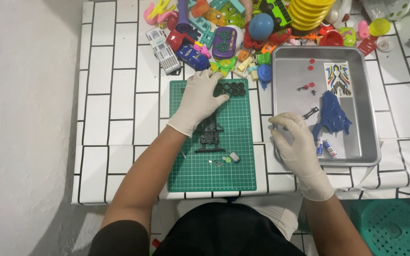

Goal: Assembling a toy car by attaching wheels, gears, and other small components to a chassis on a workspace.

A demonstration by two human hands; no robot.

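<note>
The right hand [296,150], in a white glove, rests on the near left rim of the metal tray [370,118], fingers curled loosely, holding nothing that I can see. The left hand [199,101], also gloved, lies flat and open on the green cutting mat [236,166], touching a black plastic parts frame [231,88]. A black chassis [210,136] lies just below it. In the tray is a blue car body [332,116]. Far behind lies a pile of toys [243,33].

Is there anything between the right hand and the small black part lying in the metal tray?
Nothing visible. The right hand hovers over the tray's near-left corner, and the small black part lies on bare metal just beyond its fingertips. The blue body shell sits beside it, farther right.
</note>
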